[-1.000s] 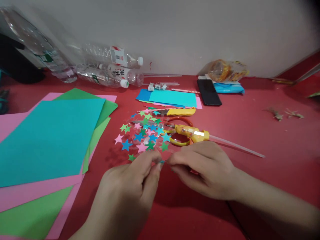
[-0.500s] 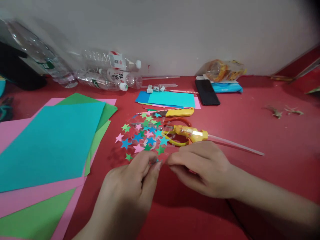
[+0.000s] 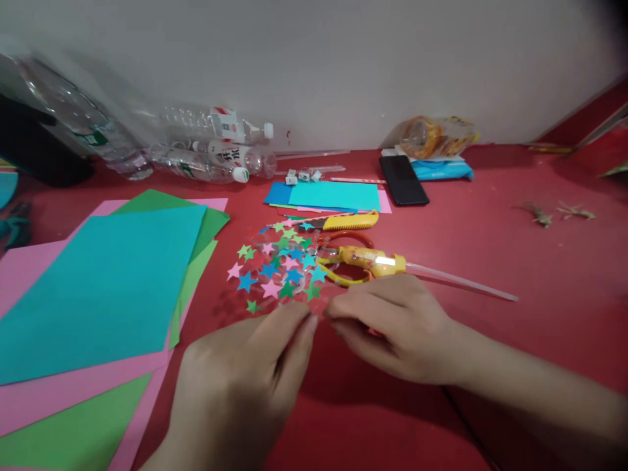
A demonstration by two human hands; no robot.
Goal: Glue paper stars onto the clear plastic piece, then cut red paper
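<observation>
My left hand (image 3: pixel 245 373) is in a pinch just in front of a spread of small paper stars (image 3: pixel 269 269) in pink, blue and green. What sits between its fingertips, if anything, is hidden. Close by on the right, my right hand (image 3: pixel 392 327) also has thumb and fingers pressed together, and I cannot make out anything in them. The fingertips of the two hands nearly meet. Behind my right hand lie a yellow glue gun (image 3: pixel 366 258) with a clear glue stick (image 3: pixel 461 282) sticking out, scissors (image 3: pixel 346 282) and a yellow utility knife (image 3: pixel 350 221).
Large coloured paper sheets (image 3: pixel 103 288) cover the left side of the red table (image 3: pixel 540 314). Plastic bottles (image 3: pixel 193 163) lie along the wall. Smaller paper strips (image 3: pixel 336 195), a black phone (image 3: pixel 403 180) and a blue packet (image 3: pixel 444 170) are at the back. Pliers (image 3: pixel 18 226) lie far left.
My left hand has turned slightly, and the small teal bit that showed at its fingertips is out of sight. My right hand has barely moved. The view has shifted a little.
</observation>
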